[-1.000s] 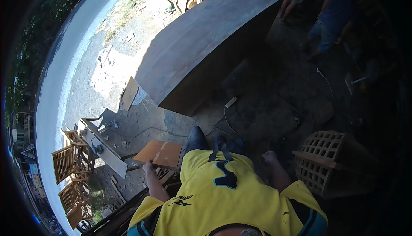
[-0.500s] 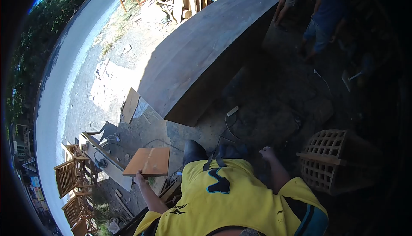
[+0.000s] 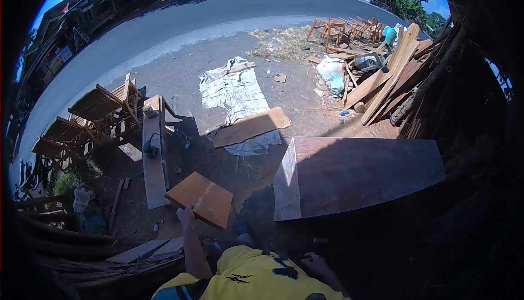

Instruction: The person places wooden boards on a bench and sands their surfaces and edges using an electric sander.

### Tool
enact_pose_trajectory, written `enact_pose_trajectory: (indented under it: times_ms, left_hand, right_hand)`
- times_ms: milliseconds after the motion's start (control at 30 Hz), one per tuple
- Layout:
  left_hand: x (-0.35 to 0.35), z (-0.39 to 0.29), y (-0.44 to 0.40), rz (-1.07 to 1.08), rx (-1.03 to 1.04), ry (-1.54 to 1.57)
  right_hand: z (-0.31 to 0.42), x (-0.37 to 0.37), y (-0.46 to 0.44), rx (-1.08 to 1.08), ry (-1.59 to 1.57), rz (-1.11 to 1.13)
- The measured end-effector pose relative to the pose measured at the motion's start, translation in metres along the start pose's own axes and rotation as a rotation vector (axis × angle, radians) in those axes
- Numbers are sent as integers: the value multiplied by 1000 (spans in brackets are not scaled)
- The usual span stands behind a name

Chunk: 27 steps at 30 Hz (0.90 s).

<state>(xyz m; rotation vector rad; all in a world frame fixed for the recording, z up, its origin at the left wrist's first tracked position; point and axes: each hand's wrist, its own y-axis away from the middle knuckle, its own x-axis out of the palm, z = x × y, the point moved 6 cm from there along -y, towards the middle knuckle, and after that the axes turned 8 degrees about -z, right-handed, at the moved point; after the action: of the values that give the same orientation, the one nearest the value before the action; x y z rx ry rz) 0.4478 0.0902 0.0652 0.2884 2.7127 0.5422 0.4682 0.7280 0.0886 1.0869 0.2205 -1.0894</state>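
Observation:
My left hand (image 3: 186,215) grips the near left edge of a flat, squarish wooden board (image 3: 202,197), orange-brown with a paler stripe across its top face. The board is held out ahead of me, above the ground. My right hand (image 3: 315,262) hangs in shadow beside my yellow shirt, its fingers curled, with nothing seen in it. Ahead and to the right lies a large, long wooden panel-sided piece (image 3: 360,177), partly sunlit at its left end. The right hand is apart from it.
At left stands a narrow workbench (image 3: 154,163) with a power tool (image 3: 152,147) on it, beside slatted wooden chairs (image 3: 95,103). A plank (image 3: 252,127) lies on a white sheet (image 3: 234,90). Leaning timber (image 3: 390,76) is piled at right. A road (image 3: 218,11) runs behind.
My view has swung left toward the road and sheet. The board stays in my left hand, now turned at an angle. The people and lattice piece at right have left view.

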Motion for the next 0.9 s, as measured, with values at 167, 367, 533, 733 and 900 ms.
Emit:
enact_pose_trajectory:
  times_ms: [167, 367, 533, 733, 900]
  left_hand:
    - [18, -88, 10, 70, 34, 241]
    - [15, -153, 26, 232, -31, 453]
    - [24, -190, 50, 404, -28, 634]
    - [66, -214, 72, 589, 9, 704]
    - [95, -220, 81, 681, 7, 611]
  right_hand:
    - [182, -36, -27, -213, -184, -11]
    - [294, -50, -100, -336, -544, 1]
    - [369, -54, -165, -337, -1017, 52]
    - [453, -69, -227, -257, -1289, 351]
    - [477, -95, -240, -275, -1630, 483]
